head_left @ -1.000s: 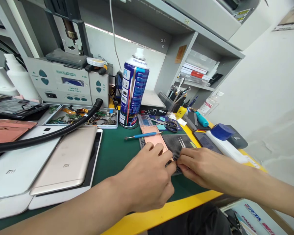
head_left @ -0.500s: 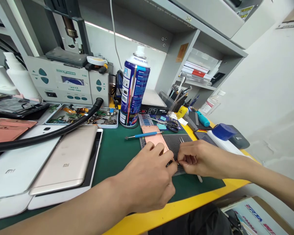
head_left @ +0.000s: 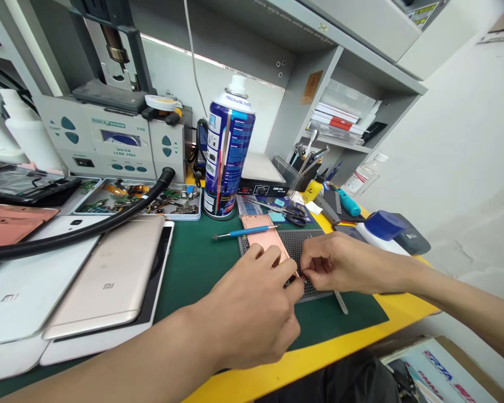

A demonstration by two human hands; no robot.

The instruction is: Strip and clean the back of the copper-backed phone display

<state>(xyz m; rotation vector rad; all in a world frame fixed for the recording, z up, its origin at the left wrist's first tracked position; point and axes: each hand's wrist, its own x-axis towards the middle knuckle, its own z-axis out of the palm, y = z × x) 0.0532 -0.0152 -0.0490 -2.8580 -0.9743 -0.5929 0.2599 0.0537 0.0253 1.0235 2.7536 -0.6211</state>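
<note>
A rose-pink phone back housing (head_left: pixel 261 238) lies on a grey perforated mat (head_left: pixel 296 242). My left hand (head_left: pixel 256 308) is closed around its near end, hiding much of that end. Beside it, my right hand (head_left: pixel 330 263) pinches thumb and forefinger together at the housing's near right corner; whatever sits between those fingertips is too small to make out. A blue pen-shaped screwdriver (head_left: pixel 247 232) rests across the upper part of the housing. Below my right hand, a thin pale flat tool (head_left: pixel 341 303) sticks out over the green work mat (head_left: pixel 185 268).
Phones and back covers (head_left: pixel 109 280) lie at left, under a black hose (head_left: pixel 121 221). Behind stand a rework station (head_left: pixel 105 143), a parts tray (head_left: pixel 151 210) and a tall blue spray can (head_left: pixel 229 157). Scissors (head_left: pixel 296 217) and a tool holder (head_left: pixel 306 170) are beyond the mat.
My right hand has shifted slightly up and left, its fingertips still pinched at the corner. More of the thin pale tool shows beneath it. My left hand stays in place.
</note>
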